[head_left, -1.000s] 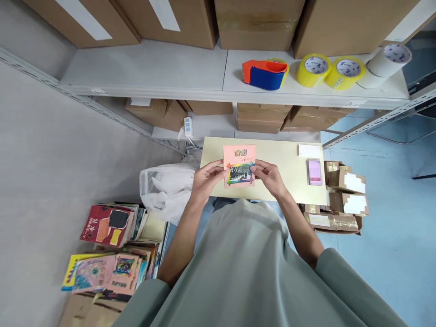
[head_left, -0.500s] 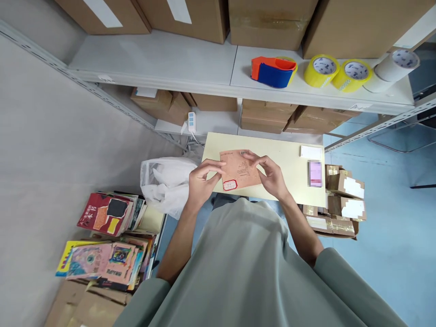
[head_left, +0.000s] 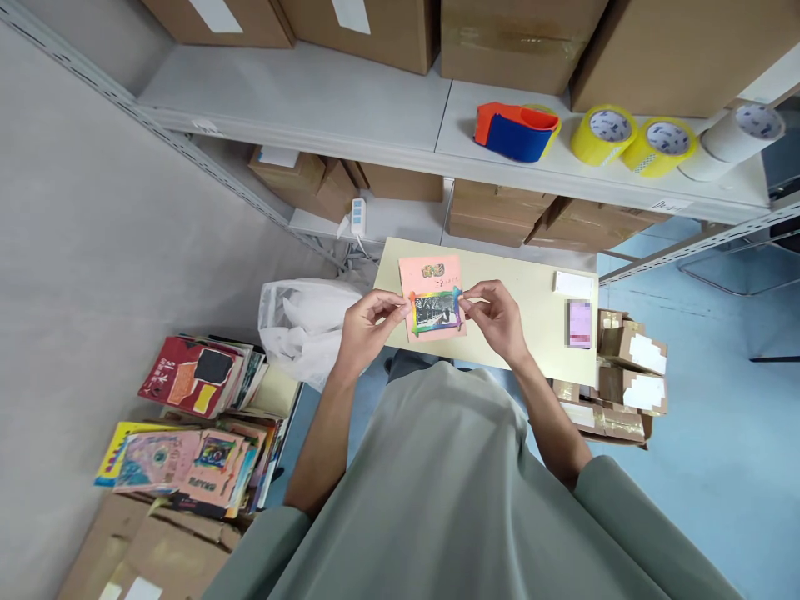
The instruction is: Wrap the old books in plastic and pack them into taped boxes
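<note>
A thin pink booklet (head_left: 431,279) is held up over the pale yellow table (head_left: 512,333). Its face shows a dark picture inside a rainbow-coloured frame, with lettering above. My left hand (head_left: 373,327) pinches the booklet's left edge between thumb and fingers. At the opposite edge, my right hand (head_left: 497,318) grips it the same way. A pink phone-like item (head_left: 579,323), partly blurred, and a small white box (head_left: 573,283) lie at the table's right end.
Shelving (head_left: 300,92) with cardboard boxes stands behind the table, bearing a tape dispenser (head_left: 517,133) and yellow tape rolls (head_left: 604,133). Stacked books (head_left: 187,375) and a white plastic bag (head_left: 306,321) are at left. Small cartons (head_left: 634,375) sit at right.
The booklet has been turned over: its plain printed side with a red-bordered stamp faced up before, and now the side with the framed picture does. Both hands have shifted to its side edges.
</note>
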`<state>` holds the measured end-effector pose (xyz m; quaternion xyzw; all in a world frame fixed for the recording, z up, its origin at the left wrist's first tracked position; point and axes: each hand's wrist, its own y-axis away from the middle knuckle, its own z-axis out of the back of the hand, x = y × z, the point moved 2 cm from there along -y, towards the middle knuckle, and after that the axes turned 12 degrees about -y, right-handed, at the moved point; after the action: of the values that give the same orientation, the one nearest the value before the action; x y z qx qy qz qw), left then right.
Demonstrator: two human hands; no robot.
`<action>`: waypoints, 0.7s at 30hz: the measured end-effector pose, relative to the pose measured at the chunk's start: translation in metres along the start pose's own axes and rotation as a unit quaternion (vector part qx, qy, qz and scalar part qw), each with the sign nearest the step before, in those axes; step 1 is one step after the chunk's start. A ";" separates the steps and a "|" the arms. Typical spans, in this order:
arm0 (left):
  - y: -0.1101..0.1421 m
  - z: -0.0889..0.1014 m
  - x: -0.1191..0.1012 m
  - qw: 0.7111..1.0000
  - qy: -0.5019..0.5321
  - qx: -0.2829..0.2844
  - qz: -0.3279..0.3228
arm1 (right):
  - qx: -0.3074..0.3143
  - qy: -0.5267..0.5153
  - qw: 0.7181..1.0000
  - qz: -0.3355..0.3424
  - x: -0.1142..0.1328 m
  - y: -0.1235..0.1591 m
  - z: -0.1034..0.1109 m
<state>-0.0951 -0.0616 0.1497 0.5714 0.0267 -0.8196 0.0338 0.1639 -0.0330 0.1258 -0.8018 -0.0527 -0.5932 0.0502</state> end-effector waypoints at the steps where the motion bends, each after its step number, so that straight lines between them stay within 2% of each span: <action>1: 0.000 0.001 0.002 1.000 -0.004 0.012 0.004 | 0.004 0.006 1.000 -0.014 -0.002 0.000 0.001; 8: -0.005 0.002 0.004 0.998 -0.027 0.065 0.007 | 0.003 0.012 0.999 -0.044 -0.005 -0.001 0.011; 14: -0.016 -0.004 -0.011 0.998 -0.054 0.029 0.024 | -0.004 0.004 0.994 -0.106 0.005 -0.004 0.003; 21: -0.025 -0.010 -0.023 0.997 -0.068 0.016 0.020 | -0.006 -0.018 0.990 -0.140 0.011 -0.015 -0.001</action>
<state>-0.0804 -0.0352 0.1680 0.5150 0.0000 -0.8561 0.0431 0.1637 -0.0177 0.1373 -0.7973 -0.1615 -0.5803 -0.0385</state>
